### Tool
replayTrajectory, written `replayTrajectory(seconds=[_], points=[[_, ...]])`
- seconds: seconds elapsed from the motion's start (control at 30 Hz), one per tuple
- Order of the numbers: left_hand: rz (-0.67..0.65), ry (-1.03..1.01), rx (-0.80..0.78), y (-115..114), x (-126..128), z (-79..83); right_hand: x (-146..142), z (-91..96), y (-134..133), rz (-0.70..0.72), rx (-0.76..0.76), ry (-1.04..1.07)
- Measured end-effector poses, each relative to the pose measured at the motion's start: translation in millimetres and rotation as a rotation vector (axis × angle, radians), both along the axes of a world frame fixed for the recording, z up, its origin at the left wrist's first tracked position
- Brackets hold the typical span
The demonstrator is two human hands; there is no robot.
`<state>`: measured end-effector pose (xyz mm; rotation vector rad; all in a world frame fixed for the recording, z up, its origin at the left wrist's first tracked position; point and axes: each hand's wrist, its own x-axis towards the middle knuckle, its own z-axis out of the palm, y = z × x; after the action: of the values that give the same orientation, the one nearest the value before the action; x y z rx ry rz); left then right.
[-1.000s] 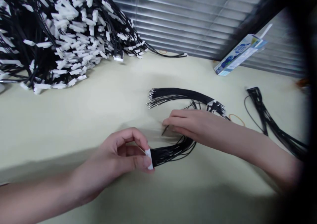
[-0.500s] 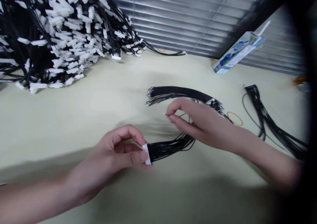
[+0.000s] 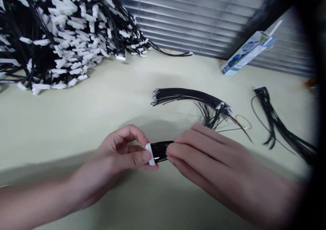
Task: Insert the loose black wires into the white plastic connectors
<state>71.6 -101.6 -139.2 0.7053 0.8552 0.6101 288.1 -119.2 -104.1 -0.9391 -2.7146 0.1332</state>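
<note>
My left hand (image 3: pixel 127 155) pinches a white plastic connector (image 3: pixel 150 154) between thumb and fingers. A bunch of black wires (image 3: pixel 161 149) runs from the connector to the right. My right hand (image 3: pixel 203 165) is closed beside the connector, thumb and fingertips pressed on black wire. A small shiny spot shows on the wires near the connector's lower edge. The fingers hide how many wires they grip. Behind the right hand lies a loose bundle of black wires (image 3: pixel 188 94) with bare metal terminals at its left end.
A large heap of black cables with white connectors (image 3: pixel 73 40) fills the back left. A blue and white carton (image 3: pixel 244 53) stands by the blinds (image 3: pixel 188 16). A rubber band (image 3: pixel 243 121) and another black wire bundle (image 3: pixel 275 121) lie at right.
My right hand has moved down and toward the connector, from holding a single wire's metal end in the air to closing on wire beside it. My left hand keeps the connector nearly still.
</note>
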Motion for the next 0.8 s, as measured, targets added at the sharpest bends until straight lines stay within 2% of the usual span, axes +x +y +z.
replayTrajectory(seconds=[0.23,0.6,0.8], points=[[0.002,-0.031,-0.014,-1,0,-0.4,1,-1.2,0,0.056,0.001,-0.014],[0.021,-0.031,0.009,0,1,-4.5,-10,5.4,1,0.09,0.206,0.025],[0.022,-0.053,0.043,-2,-2,-7.2,-15,-9.3,1,0.077,0.254,0.052]])
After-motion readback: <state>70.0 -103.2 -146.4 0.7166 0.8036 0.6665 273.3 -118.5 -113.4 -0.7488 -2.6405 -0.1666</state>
